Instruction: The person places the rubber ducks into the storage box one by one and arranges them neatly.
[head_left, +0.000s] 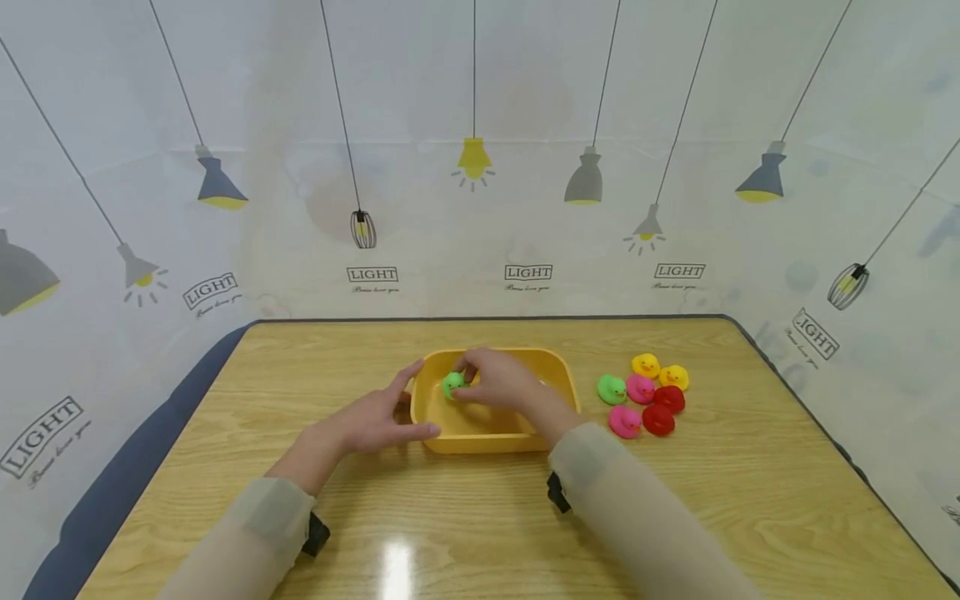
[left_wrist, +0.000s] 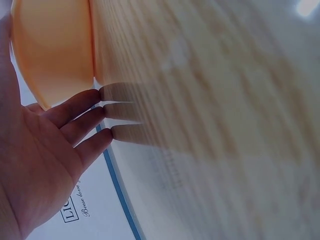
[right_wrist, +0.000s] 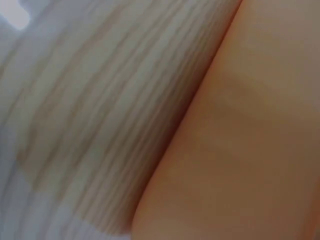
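Observation:
A yellow plastic tub (head_left: 487, 444) stands on the wooden table. Inside its left part, my right hand (head_left: 501, 382) pinches a green rubber duck (head_left: 452, 384) between thumb and fingers. The right wrist view has only the tub's wall (right_wrist: 240, 130) and the tabletop; the hand itself is outside it. My left hand (head_left: 375, 418) rests at the tub's left end, thumb by the near rim. From the left wrist, that hand (left_wrist: 45, 145) appears with fingers extended and spread beside the tub's side (left_wrist: 55, 50), fingertips low against the tabletop.
Right of the tub lies a loose group of rubber ducks: two yellow (head_left: 645, 365), one green (head_left: 612, 389), two pink (head_left: 625, 422) and two red (head_left: 658, 419). Behind the table (head_left: 337, 350) hangs a white sheet (head_left: 420, 183) printed with lamps.

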